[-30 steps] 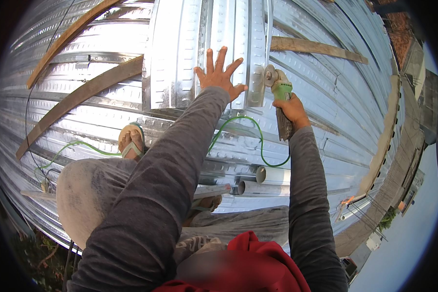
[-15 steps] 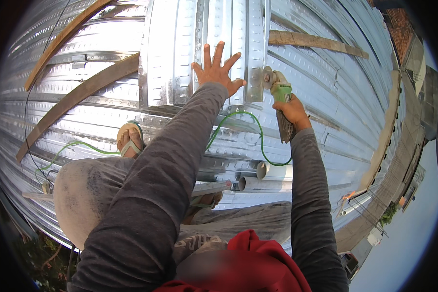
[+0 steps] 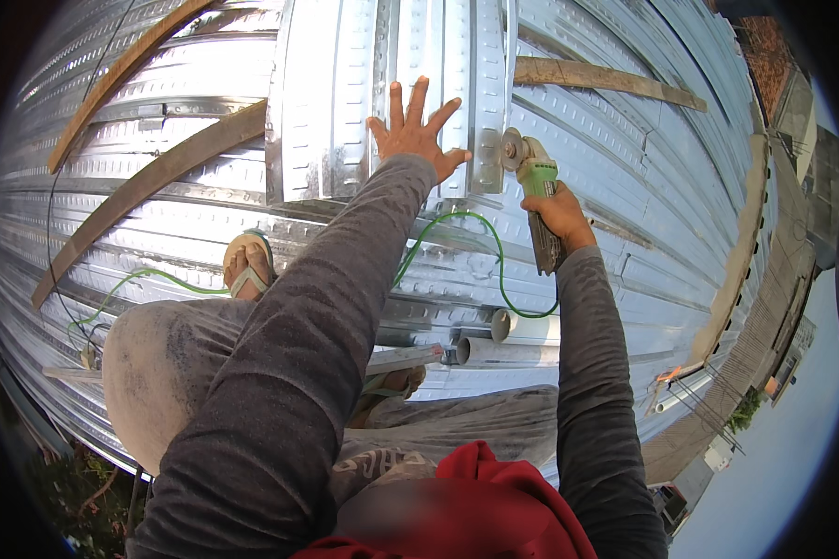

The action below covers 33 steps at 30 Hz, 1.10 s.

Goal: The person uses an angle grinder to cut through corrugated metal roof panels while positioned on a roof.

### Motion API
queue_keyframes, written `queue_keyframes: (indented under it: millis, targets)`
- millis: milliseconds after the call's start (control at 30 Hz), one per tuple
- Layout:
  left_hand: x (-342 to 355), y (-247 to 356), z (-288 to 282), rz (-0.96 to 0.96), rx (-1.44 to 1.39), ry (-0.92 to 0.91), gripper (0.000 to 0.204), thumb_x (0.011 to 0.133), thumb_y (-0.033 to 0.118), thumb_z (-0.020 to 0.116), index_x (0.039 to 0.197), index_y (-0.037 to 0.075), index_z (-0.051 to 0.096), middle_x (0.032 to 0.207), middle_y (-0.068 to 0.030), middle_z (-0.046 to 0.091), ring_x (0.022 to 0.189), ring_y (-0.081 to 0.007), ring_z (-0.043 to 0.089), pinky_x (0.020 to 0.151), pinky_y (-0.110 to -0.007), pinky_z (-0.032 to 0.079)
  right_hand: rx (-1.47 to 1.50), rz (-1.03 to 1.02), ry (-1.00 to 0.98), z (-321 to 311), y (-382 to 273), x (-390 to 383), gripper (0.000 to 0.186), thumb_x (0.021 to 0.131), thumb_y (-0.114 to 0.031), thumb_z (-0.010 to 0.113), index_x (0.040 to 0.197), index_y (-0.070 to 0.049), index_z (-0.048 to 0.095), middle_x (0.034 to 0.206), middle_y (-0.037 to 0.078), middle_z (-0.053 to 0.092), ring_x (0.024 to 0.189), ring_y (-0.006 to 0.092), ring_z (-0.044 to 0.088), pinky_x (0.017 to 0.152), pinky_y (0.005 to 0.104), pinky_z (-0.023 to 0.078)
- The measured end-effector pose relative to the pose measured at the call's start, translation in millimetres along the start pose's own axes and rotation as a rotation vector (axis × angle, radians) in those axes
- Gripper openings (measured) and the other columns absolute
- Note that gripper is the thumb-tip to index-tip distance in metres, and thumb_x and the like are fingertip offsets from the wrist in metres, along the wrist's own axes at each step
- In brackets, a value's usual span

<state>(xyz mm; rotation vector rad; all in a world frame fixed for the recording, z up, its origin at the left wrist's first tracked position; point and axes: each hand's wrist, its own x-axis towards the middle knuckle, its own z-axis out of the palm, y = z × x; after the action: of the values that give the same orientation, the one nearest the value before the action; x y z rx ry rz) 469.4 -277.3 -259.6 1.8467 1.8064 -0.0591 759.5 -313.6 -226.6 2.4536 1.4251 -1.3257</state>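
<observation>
Fingers [image 3: 418, 100] spread wide and pointing forward, a person's left hand [image 3: 414, 138] lies palm down on a ribbed silver metal panel [image 3: 350, 112], grasping nothing; the right hand [image 3: 561, 219] wraps around a green-and-black angle grinder [image 3: 539, 175], thumb across its body and wrist in line with the forearm; the tool's round disc [image 3: 512, 149] sits just beside the panel's right edge, though whether the two touch cannot be told. Both arms reach forward nearly straight in grey sleeves [image 3: 294, 345]; small markings on the grinder's green housing are too small to read, while pale lettering shows in part on grey cloth [image 3: 375, 462] at the lap. A green cord [image 3: 500, 261] loops between the hands and the body; near the right forearm lie pale pipes [image 3: 517, 352], their open ends facing left; a sandalled foot [image 3: 249, 265] stands on the corrugated metal decking [image 3: 196, 224], where a curved-looking wooden plank [image 3: 149, 200] lies farther left.
</observation>
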Motion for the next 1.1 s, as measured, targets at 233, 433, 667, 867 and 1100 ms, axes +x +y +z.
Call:
queue_keyframes:
  millis: [233,433,667,867,1100]
  targets:
    - [0.1,0.1,-0.4,-0.001,0.000,-0.002,0.087,0.087,0.077,0.061,0.162,0.051,0.024,0.176,-0.0020,-0.007,0.160,-0.0372,-0.015,0.118,-0.077,0.017,0.024,-0.003,-0.009,0.7,2.3,4.7,0.062,0.069,-0.030,0.081,0.118,0.006,0.064,0.105,0.019,0.072,0.095,0.0300,0.070,0.086,0.0398,0.054]
    - [-0.9,0.4,0.2,0.003,-0.003,-0.001,0.086,0.088,0.076,0.061,0.162,0.050,0.025,0.176,-0.0020,-0.007,0.159,-0.0376,-0.016,0.119,-0.077,0.016,0.033,-0.013,-0.015,-1.7,-1.5,1.7,0.058,0.069,-0.029,0.082,0.116,0.004,0.066,0.102,0.016,0.073,0.091,0.0282,0.070,0.084,0.0389,0.054]
    - [1.0,1.6,1.7,0.005,-0.013,0.001,0.086,0.088,0.075,0.062,0.162,0.050,0.025,0.176,-0.0020,-0.008,0.160,-0.0378,-0.015,0.118,-0.077,0.016,0.056,-0.001,-0.030,-1.7,-0.2,-3.2,0.057,0.070,-0.029,0.081,0.115,0.003,0.066,0.101,0.016,0.073,0.090,0.0275,0.070,0.083,0.0387,0.054]
    - [0.9,-0.4,1.6,0.003,-0.018,0.007,0.086,0.088,0.075,0.062,0.162,0.050,0.026,0.176,-0.0021,-0.007,0.160,-0.0374,-0.016,0.118,-0.077,0.016,0.001,-0.004,-0.015,-2.3,-6.3,-8.1,0.060,0.070,-0.030,0.081,0.117,0.004,0.065,0.102,0.017,0.072,0.091,0.0284,0.070,0.085,0.0391,0.054]
    - [2.2,-1.2,6.2,-0.005,-0.005,0.011,0.087,0.087,0.078,0.061,0.162,0.051,0.025,0.176,-0.0013,-0.008,0.159,-0.0366,-0.017,0.116,-0.079,0.017,0.014,0.019,-0.020,1.3,-0.5,-4.6,0.063,0.070,-0.029,0.082,0.120,0.004,0.064,0.105,0.017,0.072,0.094,0.0282,0.070,0.086,0.0386,0.054]
